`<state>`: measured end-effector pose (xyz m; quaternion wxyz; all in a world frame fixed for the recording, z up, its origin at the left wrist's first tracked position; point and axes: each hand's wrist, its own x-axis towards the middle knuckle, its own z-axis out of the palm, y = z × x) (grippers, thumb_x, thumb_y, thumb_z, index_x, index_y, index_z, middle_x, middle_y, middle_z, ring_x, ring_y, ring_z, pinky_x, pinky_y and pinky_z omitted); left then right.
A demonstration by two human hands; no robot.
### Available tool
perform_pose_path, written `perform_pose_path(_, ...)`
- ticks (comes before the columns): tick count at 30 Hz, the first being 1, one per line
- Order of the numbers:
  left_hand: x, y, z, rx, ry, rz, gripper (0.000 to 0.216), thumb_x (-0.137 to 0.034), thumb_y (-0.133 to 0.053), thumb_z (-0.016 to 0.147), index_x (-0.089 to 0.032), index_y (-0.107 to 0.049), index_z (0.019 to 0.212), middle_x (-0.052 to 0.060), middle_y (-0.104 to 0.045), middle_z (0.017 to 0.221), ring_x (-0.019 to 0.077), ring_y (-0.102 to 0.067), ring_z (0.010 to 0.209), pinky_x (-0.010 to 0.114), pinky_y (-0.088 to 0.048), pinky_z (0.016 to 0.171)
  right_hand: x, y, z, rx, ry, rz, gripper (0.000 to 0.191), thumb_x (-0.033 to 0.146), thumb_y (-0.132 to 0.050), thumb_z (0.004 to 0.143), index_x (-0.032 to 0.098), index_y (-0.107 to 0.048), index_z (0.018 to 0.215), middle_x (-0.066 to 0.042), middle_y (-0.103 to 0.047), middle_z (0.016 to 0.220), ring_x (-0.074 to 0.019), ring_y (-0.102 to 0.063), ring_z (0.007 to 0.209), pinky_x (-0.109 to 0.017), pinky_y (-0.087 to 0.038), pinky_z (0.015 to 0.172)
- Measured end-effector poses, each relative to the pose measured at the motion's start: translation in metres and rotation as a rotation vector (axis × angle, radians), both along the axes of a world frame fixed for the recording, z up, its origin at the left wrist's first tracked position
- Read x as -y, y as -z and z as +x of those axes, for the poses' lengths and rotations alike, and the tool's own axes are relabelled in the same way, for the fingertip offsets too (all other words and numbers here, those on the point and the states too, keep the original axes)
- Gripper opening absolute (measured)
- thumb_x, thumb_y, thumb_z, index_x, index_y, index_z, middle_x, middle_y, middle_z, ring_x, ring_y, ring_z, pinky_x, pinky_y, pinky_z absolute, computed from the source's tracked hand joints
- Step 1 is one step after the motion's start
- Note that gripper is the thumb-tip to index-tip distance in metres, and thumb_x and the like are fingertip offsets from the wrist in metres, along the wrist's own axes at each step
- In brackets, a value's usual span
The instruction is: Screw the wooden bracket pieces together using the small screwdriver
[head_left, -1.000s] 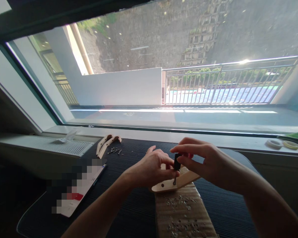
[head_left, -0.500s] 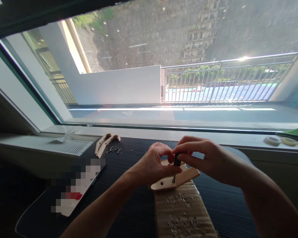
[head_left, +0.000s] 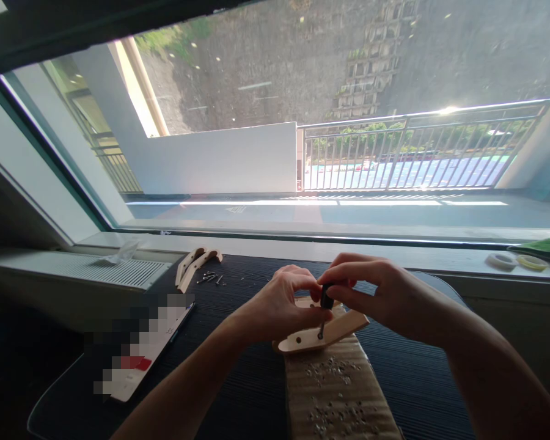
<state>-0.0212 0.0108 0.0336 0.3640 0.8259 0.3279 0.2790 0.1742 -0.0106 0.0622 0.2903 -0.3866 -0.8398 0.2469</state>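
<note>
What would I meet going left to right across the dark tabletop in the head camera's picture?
Flat pixelated card → spare pair of wooden pieces → loose screws → left hand → small black-handled screwdriver → right hand → tape rolls on the sill.

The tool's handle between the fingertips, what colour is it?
Black; the tool handle shows best in the head view, pinched by the right hand above the pale wooden piece.

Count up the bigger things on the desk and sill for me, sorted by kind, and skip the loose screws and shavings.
Wooden pieces: 3, two side by side at the back and one under the hands
Screwdriver: 1
Cardboard strip: 1
Tape rolls: 2
Card with a red patch: 1
Plastic bag: 1
Total: 9
</note>
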Motion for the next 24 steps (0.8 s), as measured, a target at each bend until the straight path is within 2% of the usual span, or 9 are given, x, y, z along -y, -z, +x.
perform_pose_path(3, 0.0020, 0.0008, 0.0010, 0.005, -0.059, -0.031, 0.031, -0.035, -0.071, 0.067, -0.020, -0.066, 0.093, 0.005, -0.062, 0.098, 0.0235, -0.052, 0.101, 0.033, -0.042, 0.083, -0.0005, -0.0001, 0.0010, -0.001, 0.016, -0.004, 0.021, 0.032, -0.052, 0.084, 0.022, -0.069, 0.091, -0.004, -0.063, 0.089, -0.0147, -0.058, 0.076, -0.025, -0.045, 0.066)
perform_pose_path(7, 0.0028, 0.0035, 0.0026, 0.006, -0.096, -0.013, 0.029, -0.034, -0.070, 0.068, -0.020, -0.065, 0.093, 0.005, -0.062, 0.096, 0.0238, -0.052, 0.102, 0.034, -0.042, 0.084, -0.0021, 0.0009, 0.0009, 0.006, 0.023, -0.003, 0.021, 0.033, -0.053, 0.083, 0.021, -0.069, 0.090, -0.004, -0.063, 0.087, -0.0142, -0.057, 0.075, -0.025, -0.044, 0.065)
perform_pose_path(16, 0.0018, -0.0034, -0.0025, -0.022, -0.007, 0.022, 0.011, -0.027, -0.068, 0.071, -0.019, -0.066, 0.079, 0.004, -0.063, 0.093, 0.0235, -0.050, 0.106, 0.034, -0.040, 0.089, -0.0018, 0.0039, -0.0040, 0.002, 0.033, 0.002, 0.021, 0.035, -0.055, 0.082, 0.021, -0.069, 0.088, -0.004, -0.062, 0.084, -0.0142, -0.056, 0.073, -0.025, -0.044, 0.066)
perform_pose_path(24, 0.0058, 0.0021, 0.0004, -0.007, -0.136, -0.044, 0.037, -0.038, -0.072, 0.065, -0.023, -0.065, 0.099, 0.005, -0.060, 0.100, 0.0274, -0.047, 0.109, 0.035, -0.042, 0.084, -0.0018, 0.0039, -0.0035, -0.009, 0.038, -0.008, 0.019, 0.035, -0.055, 0.083, 0.023, -0.068, 0.089, -0.002, -0.062, 0.085, -0.0134, -0.056, 0.073, -0.025, -0.044, 0.065)
